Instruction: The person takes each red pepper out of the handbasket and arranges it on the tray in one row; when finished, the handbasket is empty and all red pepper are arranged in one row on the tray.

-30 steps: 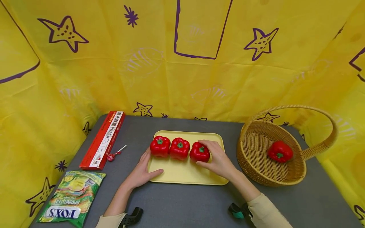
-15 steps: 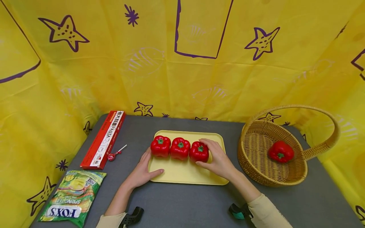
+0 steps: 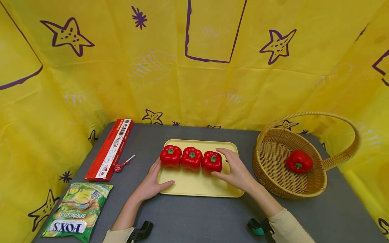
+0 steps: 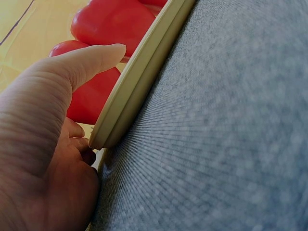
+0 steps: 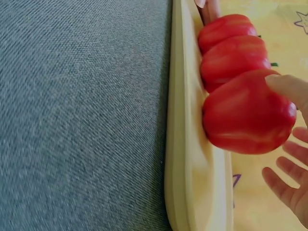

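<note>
Three red bell peppers stand in a row on a pale yellow tray (image 3: 194,185): a left one (image 3: 171,156), a middle one (image 3: 191,158) and a right one (image 3: 211,162), green stems upward. My left hand (image 3: 149,182) rests at the tray's left edge, fingers along its side and thumb over the near rim; the left wrist view shows the thumb (image 4: 91,62) in front of the peppers. Beside the right pepper (image 5: 248,113) is my right hand (image 3: 235,170), its thumb and fingers spread apart and nothing held.
A wicker basket (image 3: 259,165) with a tall handle stands to the right, holding another red bell pepper (image 3: 299,162). On the left lie a red pasta box (image 3: 110,148), a lollipop (image 3: 118,167) and a green Fox's candy bag (image 3: 77,209). A yellow patterned cloth (image 3: 194,87) hangs behind the table.
My right hand has let go of the right pepper and drawn slightly to the right, its fingers spreading. That pepper sits a little closer to the middle one. The left hand stays put.
</note>
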Demonstrator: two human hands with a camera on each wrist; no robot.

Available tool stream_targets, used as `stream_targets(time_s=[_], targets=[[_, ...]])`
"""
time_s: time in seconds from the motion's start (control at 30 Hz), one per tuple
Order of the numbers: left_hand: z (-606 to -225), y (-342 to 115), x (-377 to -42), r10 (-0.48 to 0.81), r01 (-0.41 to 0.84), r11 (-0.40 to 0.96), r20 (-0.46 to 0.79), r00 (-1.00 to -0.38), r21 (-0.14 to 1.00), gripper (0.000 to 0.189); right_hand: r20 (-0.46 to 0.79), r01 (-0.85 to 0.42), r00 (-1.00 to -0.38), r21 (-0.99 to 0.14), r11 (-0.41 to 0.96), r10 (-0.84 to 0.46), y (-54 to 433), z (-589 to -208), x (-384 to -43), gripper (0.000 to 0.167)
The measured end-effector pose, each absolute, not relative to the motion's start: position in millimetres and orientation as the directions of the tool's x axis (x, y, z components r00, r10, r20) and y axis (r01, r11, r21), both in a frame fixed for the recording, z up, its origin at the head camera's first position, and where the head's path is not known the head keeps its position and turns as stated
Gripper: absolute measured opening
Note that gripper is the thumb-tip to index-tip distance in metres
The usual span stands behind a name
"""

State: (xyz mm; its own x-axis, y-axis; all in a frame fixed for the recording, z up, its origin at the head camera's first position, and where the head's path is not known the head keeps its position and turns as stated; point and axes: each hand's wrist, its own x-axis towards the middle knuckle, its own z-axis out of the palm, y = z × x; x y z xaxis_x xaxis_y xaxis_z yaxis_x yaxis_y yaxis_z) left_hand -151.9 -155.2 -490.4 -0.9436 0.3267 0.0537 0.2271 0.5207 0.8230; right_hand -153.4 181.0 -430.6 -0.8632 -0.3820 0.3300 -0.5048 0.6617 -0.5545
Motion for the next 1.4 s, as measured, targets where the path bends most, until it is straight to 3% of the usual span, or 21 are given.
stream_targets(time_s=[0.63, 0.93, 1.23, 1.4], targets=[[-491, -156, -152, 0.328, 0.242, 0.519, 0.07, -0.942, 0.82, 0.101, 0.473, -0.559, -0.814, -0.482, 0.674, -0.337, 218, -402, -148, 0.071], [-491, -155, -152, 0.328, 0.244, 0.52, 0.072, -0.942, 0.818, 0.101, 0.482, -0.509, -0.834, -0.487, 0.71, -0.268, 237, -394, -143, 0.066], [-491, -155, -152, 0.33, 0.242, 0.522, 0.068, -0.941, 0.818, 0.102, 0.557, -0.526, -0.797, -0.452, 0.72, -0.233, 260, -390, -139, 0.059], [-491, -156, -152, 0.332, 0.258, 0.521, 0.085, -0.939, 0.813, 0.102, 0.55, -0.484, -0.814, -0.46, 0.745, -0.189, 272, -387, -135, 0.055]])
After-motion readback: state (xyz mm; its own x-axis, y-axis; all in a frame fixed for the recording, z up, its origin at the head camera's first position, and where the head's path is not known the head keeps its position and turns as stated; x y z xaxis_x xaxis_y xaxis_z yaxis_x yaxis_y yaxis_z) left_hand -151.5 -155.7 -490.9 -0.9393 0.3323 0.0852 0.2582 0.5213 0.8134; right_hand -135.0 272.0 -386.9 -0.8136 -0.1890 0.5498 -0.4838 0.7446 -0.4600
